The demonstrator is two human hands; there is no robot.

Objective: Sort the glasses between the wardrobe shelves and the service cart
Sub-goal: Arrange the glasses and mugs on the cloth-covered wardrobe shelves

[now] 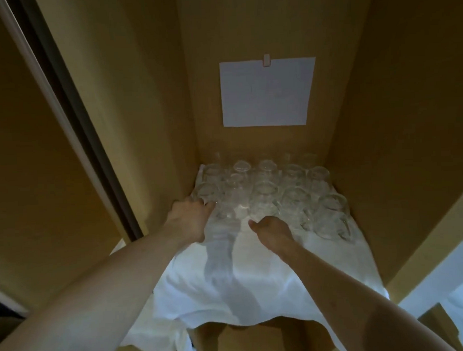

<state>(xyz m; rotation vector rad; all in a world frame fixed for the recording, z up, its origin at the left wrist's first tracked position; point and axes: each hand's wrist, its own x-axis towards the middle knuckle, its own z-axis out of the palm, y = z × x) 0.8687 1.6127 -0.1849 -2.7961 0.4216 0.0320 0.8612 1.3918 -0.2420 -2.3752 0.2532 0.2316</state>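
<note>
Several clear glasses (265, 200) stand in rows at the back of a wardrobe shelf, on a white cloth (255, 279). My left hand (190, 218) reaches in at the left, its fingers stretched out against the front-left glass (207, 193). My right hand (273, 231) is at the middle of the front row, just below a glass (263, 208), with its thumb pointing left. The back of that hand hides its fingers, so whether they hold the glass does not show. Another glass (227, 209) stands between the two hands.
The wardrobe's side walls (144, 126) close in the shelf on the left and right. A white paper sheet (267, 92) is clipped to the back wall. The cloth hangs over the shelf's front edge. A dark sliding-door rail (73, 115) runs along the left.
</note>
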